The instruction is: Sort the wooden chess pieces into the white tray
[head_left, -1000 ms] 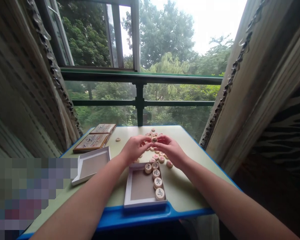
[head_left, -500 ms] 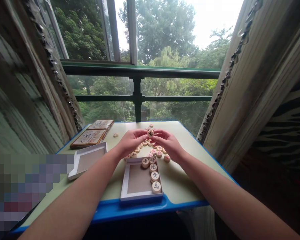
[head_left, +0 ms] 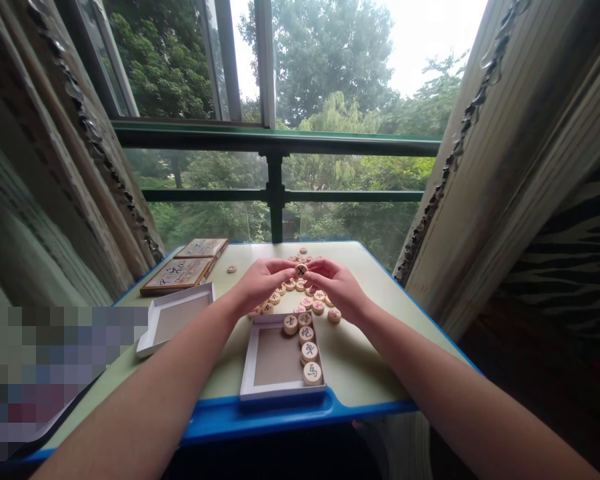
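1. Pinching one round piece (head_left: pixel 301 270) between them, the left hand (head_left: pixel 263 283) and right hand (head_left: pixel 337 287) meet fingertip to fingertip, with the piece's marked face turned to the camera.
2. It is held just above a loose pile (head_left: pixel 307 300) of like pieces on the table (head_left: pixel 370 373).
3. Nearer the person, an open tray (head_left: pixel 250 373) holds five pieces, most of them along its right wall.
4. A second tray (head_left: pixel 153 333) lies to the left, with a folded board (head_left: pixel 177 275) beyond it and a stray piece (head_left: pixel 231 269) near the board.
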A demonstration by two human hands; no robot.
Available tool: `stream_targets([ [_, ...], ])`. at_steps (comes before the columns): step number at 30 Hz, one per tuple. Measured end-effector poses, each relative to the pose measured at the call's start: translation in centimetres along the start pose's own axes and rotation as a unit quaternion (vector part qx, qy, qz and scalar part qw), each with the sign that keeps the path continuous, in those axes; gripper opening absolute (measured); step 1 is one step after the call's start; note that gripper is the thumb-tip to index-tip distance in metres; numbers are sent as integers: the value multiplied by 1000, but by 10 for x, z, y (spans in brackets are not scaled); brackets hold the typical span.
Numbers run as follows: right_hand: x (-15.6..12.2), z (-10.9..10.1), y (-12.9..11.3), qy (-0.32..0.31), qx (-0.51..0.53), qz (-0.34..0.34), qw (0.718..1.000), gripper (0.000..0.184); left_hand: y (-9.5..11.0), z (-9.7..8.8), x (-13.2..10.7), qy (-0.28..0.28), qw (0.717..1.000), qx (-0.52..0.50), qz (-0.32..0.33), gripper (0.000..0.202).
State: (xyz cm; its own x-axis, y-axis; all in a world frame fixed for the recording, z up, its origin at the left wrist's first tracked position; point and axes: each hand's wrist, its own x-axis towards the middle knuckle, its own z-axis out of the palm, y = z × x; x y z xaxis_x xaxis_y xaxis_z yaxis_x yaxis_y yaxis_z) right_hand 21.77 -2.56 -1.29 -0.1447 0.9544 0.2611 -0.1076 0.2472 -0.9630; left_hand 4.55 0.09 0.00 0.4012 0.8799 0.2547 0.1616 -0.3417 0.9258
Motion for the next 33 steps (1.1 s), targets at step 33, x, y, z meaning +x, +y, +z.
stream_targets([
  [33, -6, 1, -3, -49, -82, -11, 995, 29, 1, -18, -2, -89, 992, -40, -74, 38],
])
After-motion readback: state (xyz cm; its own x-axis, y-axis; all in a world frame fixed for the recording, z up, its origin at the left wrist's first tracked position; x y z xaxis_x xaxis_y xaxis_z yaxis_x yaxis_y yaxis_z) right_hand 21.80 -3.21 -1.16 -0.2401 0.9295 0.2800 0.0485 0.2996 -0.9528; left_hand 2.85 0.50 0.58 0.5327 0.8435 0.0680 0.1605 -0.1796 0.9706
